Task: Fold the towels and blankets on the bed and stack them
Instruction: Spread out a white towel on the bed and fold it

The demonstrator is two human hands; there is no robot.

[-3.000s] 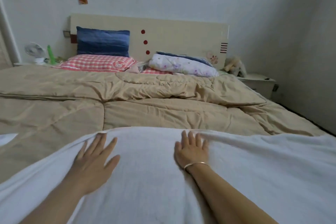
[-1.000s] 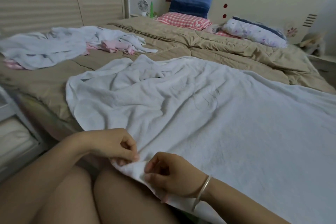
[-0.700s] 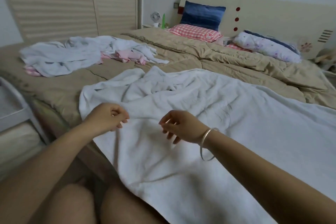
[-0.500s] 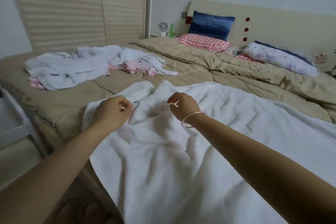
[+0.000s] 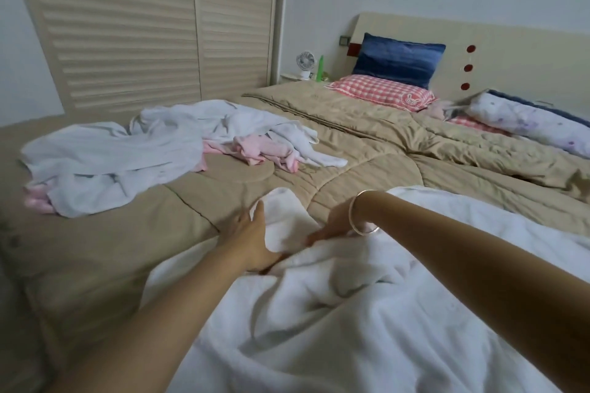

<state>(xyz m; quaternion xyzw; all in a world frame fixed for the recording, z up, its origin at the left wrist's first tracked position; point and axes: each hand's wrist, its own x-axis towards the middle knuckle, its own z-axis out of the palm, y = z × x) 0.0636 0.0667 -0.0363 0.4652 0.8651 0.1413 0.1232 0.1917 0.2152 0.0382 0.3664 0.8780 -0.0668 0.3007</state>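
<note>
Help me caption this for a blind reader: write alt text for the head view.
The left hand and right hand touch the bunched corner of a big white towel spread on a tan quilt. An unfolded white and pink heap lies beyond to the left; pillows sit at the headboard.

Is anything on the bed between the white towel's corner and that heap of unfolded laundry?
Nothing visible. Only bare tan quilt lies between the white towel corner and the laundry heap. The left hand and right hand rest on the towel.
</note>
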